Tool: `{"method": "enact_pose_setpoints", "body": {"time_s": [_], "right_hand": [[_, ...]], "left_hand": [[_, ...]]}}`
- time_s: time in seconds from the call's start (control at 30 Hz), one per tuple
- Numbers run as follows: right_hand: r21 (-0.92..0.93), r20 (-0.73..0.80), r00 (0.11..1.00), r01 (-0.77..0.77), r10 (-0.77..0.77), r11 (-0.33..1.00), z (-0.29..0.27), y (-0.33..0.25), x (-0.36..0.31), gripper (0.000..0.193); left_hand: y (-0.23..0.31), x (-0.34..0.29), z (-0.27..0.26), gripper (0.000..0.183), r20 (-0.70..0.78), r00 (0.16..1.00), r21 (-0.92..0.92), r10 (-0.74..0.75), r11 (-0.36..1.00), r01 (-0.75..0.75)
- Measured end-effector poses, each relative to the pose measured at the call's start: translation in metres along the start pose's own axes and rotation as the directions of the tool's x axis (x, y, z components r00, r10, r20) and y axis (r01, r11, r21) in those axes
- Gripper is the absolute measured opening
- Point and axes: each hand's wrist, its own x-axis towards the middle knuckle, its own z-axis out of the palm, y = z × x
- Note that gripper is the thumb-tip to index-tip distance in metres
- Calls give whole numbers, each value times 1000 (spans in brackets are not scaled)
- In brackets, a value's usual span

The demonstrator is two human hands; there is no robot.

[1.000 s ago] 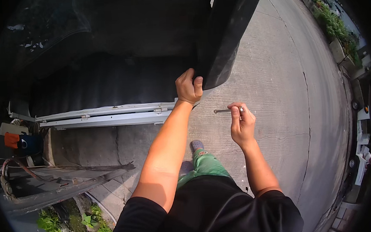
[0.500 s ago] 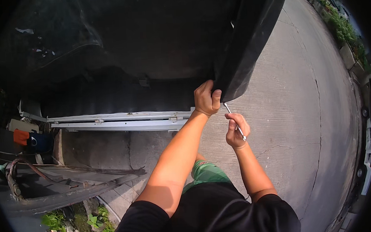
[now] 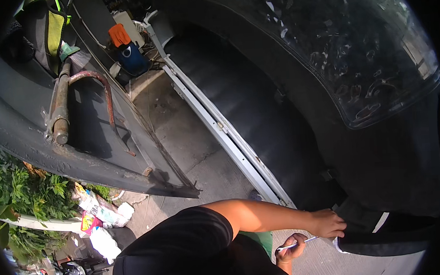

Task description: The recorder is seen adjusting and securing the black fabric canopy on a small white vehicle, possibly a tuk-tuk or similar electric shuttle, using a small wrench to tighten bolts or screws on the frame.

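Note:
My left hand (image 3: 327, 224) reaches across and is closed on the lower corner of a black cover (image 3: 383, 173), which has a clear plastic window. Just below it, my right hand (image 3: 291, 248) grips a slim silver wrench (image 3: 287, 247). The wrench's far end points at the corner under my left hand; whether it touches anything there I cannot tell. A white metal rail (image 3: 230, 137) runs along the cover's lower edge and ends near my left wrist.
At the left stands a grey metal gate (image 3: 147, 185) with a rusty curved handle (image 3: 107, 94). An orange-and-blue object (image 3: 133, 57) sits beyond it. Plants (image 3: 31, 184), white bags (image 3: 104, 243) and a parked motorcycle (image 3: 76, 271) lie lower left.
The view has swung left, bringing the gate, bags and motorcycle further in and taking most of the road out. Both hands remain at the cover's corner, the wrench still in my right.

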Motion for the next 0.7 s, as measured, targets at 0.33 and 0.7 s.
{"method": "enact_pose_setpoints", "body": {"time_s": [0.33, 0.7], "right_hand": [[49, 681, 645, -513, 347, 857, 136, 9, 114, 30], [-160, 737, 603, -281, 304, 946, 323, -4, 218, 21]], "left_hand": [[-97, -205, -208, 37, 95, 663, 184, -742, 668, 721], [-112, -568, -357, 40, 389, -185, 551, -902, 67, 832]]}}
